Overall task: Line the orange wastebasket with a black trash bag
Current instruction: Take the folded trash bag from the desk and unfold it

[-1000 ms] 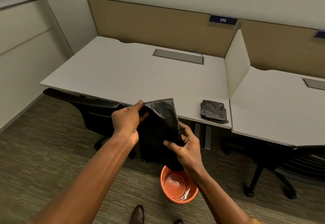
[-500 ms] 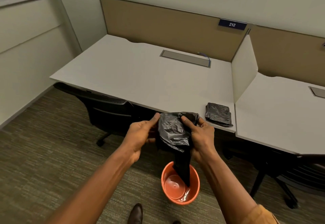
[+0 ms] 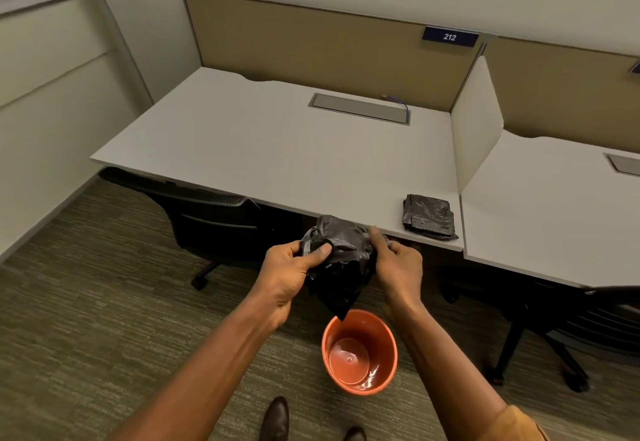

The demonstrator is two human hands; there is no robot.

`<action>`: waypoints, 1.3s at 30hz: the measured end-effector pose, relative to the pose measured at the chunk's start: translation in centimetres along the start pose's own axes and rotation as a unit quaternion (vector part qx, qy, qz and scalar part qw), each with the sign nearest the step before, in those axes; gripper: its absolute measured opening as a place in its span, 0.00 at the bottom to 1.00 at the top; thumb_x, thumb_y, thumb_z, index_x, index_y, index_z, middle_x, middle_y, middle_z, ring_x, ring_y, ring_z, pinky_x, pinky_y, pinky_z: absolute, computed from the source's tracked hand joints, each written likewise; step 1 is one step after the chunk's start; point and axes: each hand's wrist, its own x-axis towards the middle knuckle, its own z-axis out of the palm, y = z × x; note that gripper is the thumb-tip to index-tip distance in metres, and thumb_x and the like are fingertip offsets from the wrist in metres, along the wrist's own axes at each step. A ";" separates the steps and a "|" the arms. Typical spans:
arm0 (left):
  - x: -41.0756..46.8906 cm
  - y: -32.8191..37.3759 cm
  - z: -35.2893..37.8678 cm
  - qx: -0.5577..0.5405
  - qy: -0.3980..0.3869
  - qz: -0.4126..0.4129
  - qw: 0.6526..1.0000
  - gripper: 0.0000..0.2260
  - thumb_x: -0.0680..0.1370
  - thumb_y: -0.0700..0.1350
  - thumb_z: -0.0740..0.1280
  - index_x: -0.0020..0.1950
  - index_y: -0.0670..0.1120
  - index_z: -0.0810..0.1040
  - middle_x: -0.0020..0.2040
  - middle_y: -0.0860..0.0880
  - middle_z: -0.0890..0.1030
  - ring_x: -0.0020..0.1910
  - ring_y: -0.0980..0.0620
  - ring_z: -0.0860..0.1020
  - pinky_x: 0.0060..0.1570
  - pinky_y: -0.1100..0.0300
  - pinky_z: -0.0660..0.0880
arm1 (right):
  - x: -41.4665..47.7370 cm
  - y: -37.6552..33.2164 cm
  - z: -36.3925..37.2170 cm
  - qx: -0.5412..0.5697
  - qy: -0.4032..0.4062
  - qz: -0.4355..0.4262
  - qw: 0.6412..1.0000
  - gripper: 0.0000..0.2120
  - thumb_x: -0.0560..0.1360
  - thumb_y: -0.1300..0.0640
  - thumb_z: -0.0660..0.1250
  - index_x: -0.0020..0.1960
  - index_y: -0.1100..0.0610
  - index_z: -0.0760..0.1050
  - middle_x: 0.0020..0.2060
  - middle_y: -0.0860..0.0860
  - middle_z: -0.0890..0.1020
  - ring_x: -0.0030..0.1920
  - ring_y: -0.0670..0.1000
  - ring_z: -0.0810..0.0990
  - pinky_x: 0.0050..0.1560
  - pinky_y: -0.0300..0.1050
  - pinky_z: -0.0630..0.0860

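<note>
- The left hand (image 3: 289,272) and right hand (image 3: 398,267) hold a bunched black bag (image 3: 341,260) between them, above the floor in front of the desk (image 3: 270,149)
- Left fingers are clamped on the bag's left side, the thumb pressed onto its front
- Right fingers are closed on the bag's right edge, the thumb up along its top
- The bag's lower tip hangs just over the far rim of the orange bin (image 3: 360,350)
- The bin stands upright on the carpet, unlined, its inside bare
- A folded spare bag (image 3: 429,217) lies on the desk's near right corner, beside the divider (image 3: 476,128)
- Two shoe tips (image 3: 277,418) show near the bin
</note>
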 end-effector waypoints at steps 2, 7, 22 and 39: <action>0.1 -0.2 0.0 -0.009 0.020 0.015 1.000 0.09 0.80 0.46 0.77 0.59 0.45 0.89 0.53 0.45 0.92 0.55 0.48 0.90 0.52 0.56 0.86 | -0.9 0.1 -0.2 -0.134 0.023 -0.030 0.990 0.35 0.78 0.33 0.70 0.73 0.58 0.78 0.59 0.55 0.86 0.59 0.56 0.85 0.62 0.60 0.81; 0.5 -0.5 -0.2 0.010 0.070 0.039 0.997 0.11 0.81 0.49 0.76 0.60 0.45 0.88 0.52 0.47 0.92 0.54 0.49 0.91 0.53 0.51 0.86 | -3.5 0.1 -0.8 -0.150 0.034 -0.191 0.969 0.37 0.78 0.35 0.72 0.78 0.55 0.69 0.69 0.52 0.75 0.65 0.51 0.79 0.61 0.54 0.82; 0.0 -2.6 0.0 0.025 0.107 0.007 0.994 0.19 0.82 0.59 0.71 0.56 0.44 0.88 0.48 0.43 0.92 0.48 0.44 0.91 0.44 0.50 0.88 | -2.8 1.1 -0.6 -0.076 0.001 -0.116 0.990 0.08 0.80 0.63 0.74 0.52 0.51 0.88 0.44 0.50 0.89 0.46 0.49 0.89 0.49 0.49 0.88; -1.4 -2.8 0.4 0.226 0.111 0.026 0.967 0.34 0.75 0.81 0.56 0.44 0.50 0.75 0.36 0.54 0.76 0.31 0.61 0.73 0.33 0.61 0.73 | -1.7 0.8 0.0 0.220 -0.052 0.076 0.971 0.06 0.78 0.62 0.77 0.55 0.60 0.86 0.46 0.59 0.91 0.48 0.59 0.91 0.47 0.53 0.88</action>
